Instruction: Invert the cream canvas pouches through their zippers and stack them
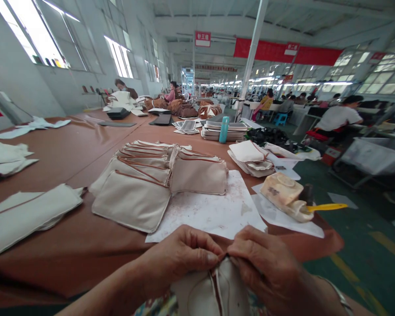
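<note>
My left hand (191, 254) and my right hand (266, 263) meet at the bottom middle, in front of the table's edge. Both pinch the top end of a cream fabric piece (200, 292) with a brown strip down its middle. The fingertips almost touch and hide the pinched edge. Beyond them, a white paper sheet (210, 210) with brownish marks lies on the brown-covered table (95, 232). Overlapping stacks of cream pieces with brown trim (131, 197) rest partly on that sheet.
More cream pieces (29, 215) lie at the left. A stained container (283, 193) with a yellow handle (327, 206) stands near the right edge. Farther back are a teal bottle (224, 130) and a small cream stack (250, 158). Several people sit in the background.
</note>
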Demonstrator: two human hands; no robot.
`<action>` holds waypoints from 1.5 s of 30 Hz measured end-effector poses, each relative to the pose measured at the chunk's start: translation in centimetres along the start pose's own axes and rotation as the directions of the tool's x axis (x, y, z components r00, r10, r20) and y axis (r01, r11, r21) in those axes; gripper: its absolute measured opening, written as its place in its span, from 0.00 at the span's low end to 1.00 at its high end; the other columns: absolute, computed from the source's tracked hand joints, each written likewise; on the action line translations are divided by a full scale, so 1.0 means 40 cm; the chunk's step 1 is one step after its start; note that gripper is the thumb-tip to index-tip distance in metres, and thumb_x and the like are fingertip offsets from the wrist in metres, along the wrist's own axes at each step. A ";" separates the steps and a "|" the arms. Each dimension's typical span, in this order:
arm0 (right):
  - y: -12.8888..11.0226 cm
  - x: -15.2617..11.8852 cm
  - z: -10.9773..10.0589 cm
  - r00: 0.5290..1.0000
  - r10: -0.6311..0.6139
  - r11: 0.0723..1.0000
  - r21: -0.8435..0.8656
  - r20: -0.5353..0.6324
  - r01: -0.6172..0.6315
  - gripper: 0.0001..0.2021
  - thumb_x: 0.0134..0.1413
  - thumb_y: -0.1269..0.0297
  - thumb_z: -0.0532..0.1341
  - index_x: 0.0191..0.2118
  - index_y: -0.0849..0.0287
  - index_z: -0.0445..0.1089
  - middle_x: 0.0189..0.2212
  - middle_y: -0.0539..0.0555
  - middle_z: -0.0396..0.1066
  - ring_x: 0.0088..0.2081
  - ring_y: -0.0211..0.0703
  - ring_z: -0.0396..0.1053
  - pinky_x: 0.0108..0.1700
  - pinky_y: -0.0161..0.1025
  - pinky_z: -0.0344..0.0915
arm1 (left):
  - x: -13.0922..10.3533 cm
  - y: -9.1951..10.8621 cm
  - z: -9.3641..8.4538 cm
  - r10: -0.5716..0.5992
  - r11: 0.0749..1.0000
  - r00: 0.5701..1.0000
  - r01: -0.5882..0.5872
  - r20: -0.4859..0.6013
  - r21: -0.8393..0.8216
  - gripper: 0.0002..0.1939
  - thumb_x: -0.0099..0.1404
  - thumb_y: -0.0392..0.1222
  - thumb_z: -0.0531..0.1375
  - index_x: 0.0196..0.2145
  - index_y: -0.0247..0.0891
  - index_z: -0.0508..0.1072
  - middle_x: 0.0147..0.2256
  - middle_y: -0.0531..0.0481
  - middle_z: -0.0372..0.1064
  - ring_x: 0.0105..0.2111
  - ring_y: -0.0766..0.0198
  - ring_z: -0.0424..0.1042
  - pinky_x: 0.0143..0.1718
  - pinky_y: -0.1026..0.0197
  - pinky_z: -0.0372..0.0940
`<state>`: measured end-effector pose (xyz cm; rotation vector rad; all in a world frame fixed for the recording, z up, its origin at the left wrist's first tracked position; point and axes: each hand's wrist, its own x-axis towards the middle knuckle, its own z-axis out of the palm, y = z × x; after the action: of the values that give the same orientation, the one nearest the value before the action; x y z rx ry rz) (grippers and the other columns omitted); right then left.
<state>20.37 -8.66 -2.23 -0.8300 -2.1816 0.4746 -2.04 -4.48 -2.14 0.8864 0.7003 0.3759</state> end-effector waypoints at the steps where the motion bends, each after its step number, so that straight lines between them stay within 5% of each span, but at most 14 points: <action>1: -0.002 -0.001 0.002 1.000 -0.022 0.999 -0.041 0.009 0.022 0.09 0.61 0.78 0.55 0.43 0.62 0.68 0.30 0.56 0.66 0.31 0.42 0.64 0.31 0.37 0.60 | 0.001 -0.002 0.000 0.002 1.000 1.000 -0.002 -0.005 -0.012 0.16 0.50 0.45 0.73 0.33 0.30 0.81 0.29 0.47 0.71 0.26 0.69 0.62 0.29 0.68 0.56; 7: 0.005 -0.015 0.007 0.988 -0.151 0.962 -0.226 0.029 0.154 0.09 0.61 0.78 0.55 0.44 0.63 0.67 0.30 0.56 0.68 0.31 0.43 0.62 0.31 0.38 0.58 | 0.000 -0.005 0.006 -0.011 0.999 0.999 0.010 -0.044 -0.035 0.16 0.49 0.45 0.73 0.32 0.30 0.81 0.29 0.46 0.72 0.25 0.69 0.64 0.29 0.67 0.57; 19: -0.042 0.037 -0.044 0.977 -0.025 0.993 -0.108 0.212 0.048 0.10 0.65 0.76 0.52 0.34 0.63 0.67 0.28 0.54 0.65 0.29 0.40 0.62 0.30 0.35 0.56 | -0.010 0.011 0.012 0.078 0.984 0.992 -0.093 0.101 0.152 0.11 0.58 0.43 0.68 0.34 0.30 0.81 0.29 0.50 0.65 0.28 0.70 0.58 0.29 0.67 0.52; 26: -0.032 0.038 -0.020 0.953 -0.193 0.929 -0.268 0.234 0.254 0.11 0.59 0.81 0.52 0.30 0.65 0.68 0.25 0.54 0.64 0.27 0.41 0.58 0.27 0.38 0.50 | -0.012 0.016 0.012 0.061 0.970 0.995 -0.077 0.077 0.232 0.12 0.58 0.44 0.68 0.33 0.29 0.80 0.28 0.51 0.64 0.27 0.70 0.56 0.28 0.67 0.49; 30: -0.037 0.040 -0.009 0.961 -0.203 0.925 -0.287 0.186 0.250 0.12 0.55 0.82 0.51 0.28 0.65 0.68 0.24 0.54 0.64 0.27 0.42 0.58 0.28 0.39 0.51 | -0.015 0.027 0.022 0.066 0.957 0.992 -0.093 0.107 0.275 0.13 0.58 0.45 0.67 0.32 0.29 0.79 0.26 0.53 0.61 0.25 0.72 0.52 0.24 0.67 0.46; 36: -0.038 0.055 -0.028 0.936 -0.179 0.933 -0.250 0.302 0.260 0.11 0.44 0.82 0.53 0.32 0.66 0.69 0.27 0.54 0.66 0.27 0.41 0.57 0.26 0.40 0.48 | -0.019 0.047 0.040 0.032 0.920 0.992 -0.078 0.126 0.384 0.15 0.57 0.48 0.67 0.32 0.30 0.79 0.22 0.57 0.58 0.22 0.72 0.50 0.22 0.67 0.45; 42: -0.049 0.059 -0.057 0.954 -0.205 0.916 -0.301 0.221 0.266 0.11 0.49 0.82 0.51 0.26 0.65 0.68 0.23 0.52 0.62 0.24 0.39 0.53 0.25 0.39 0.46 | -0.023 0.038 0.033 0.040 0.929 0.990 -0.087 0.135 0.360 0.17 0.60 0.49 0.65 0.36 0.30 0.79 0.26 0.55 0.60 0.23 0.72 0.50 0.24 0.66 0.45; 45: -0.057 0.045 -0.073 0.983 -0.105 0.953 -0.266 0.153 0.144 0.12 0.48 0.82 0.50 0.25 0.63 0.66 0.22 0.50 0.60 0.24 0.38 0.54 0.25 0.38 0.47 | -0.026 0.033 0.025 0.026 0.931 0.992 -0.068 0.120 0.359 0.17 0.59 0.49 0.66 0.36 0.29 0.79 0.25 0.53 0.60 0.24 0.71 0.50 0.25 0.65 0.45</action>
<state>20.71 -8.84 1.88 -0.8182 -2.4484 0.1690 -2.12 -4.88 -0.23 1.2682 0.6547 0.2384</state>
